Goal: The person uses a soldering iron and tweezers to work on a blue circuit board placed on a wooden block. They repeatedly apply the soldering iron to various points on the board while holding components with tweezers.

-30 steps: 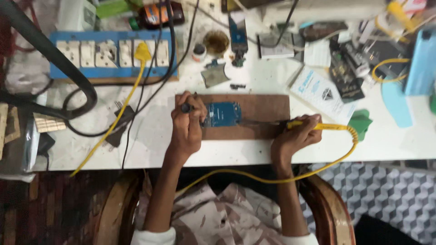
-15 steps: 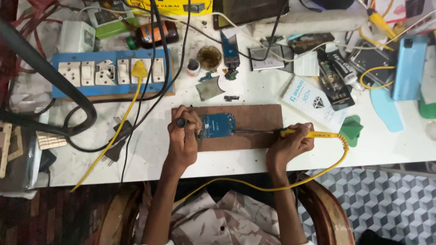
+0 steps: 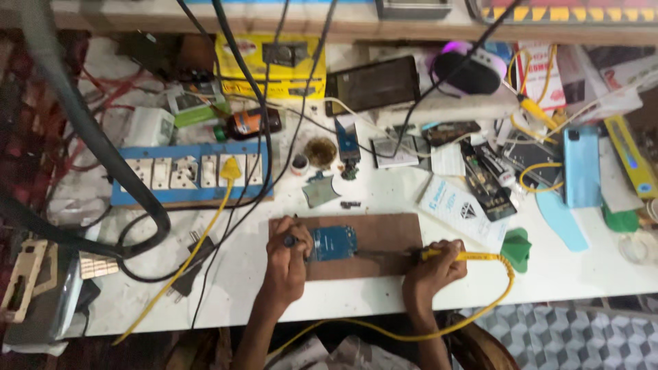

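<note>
Hands [image 3: 356,264] work a blue board [image 3: 333,243] below a yellow box [image 3: 271,65]

Both forearms are bare, with no sleeves, rings or watch visible on either hand.

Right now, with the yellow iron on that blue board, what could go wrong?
The left hand pins the blue circuit board close to the tip of the yellow soldering iron in the right hand, so a slip might burn fingers. The iron's yellow cord loops off the table edge and could snag. The brown mat is small, so the board might slide off it.
</note>
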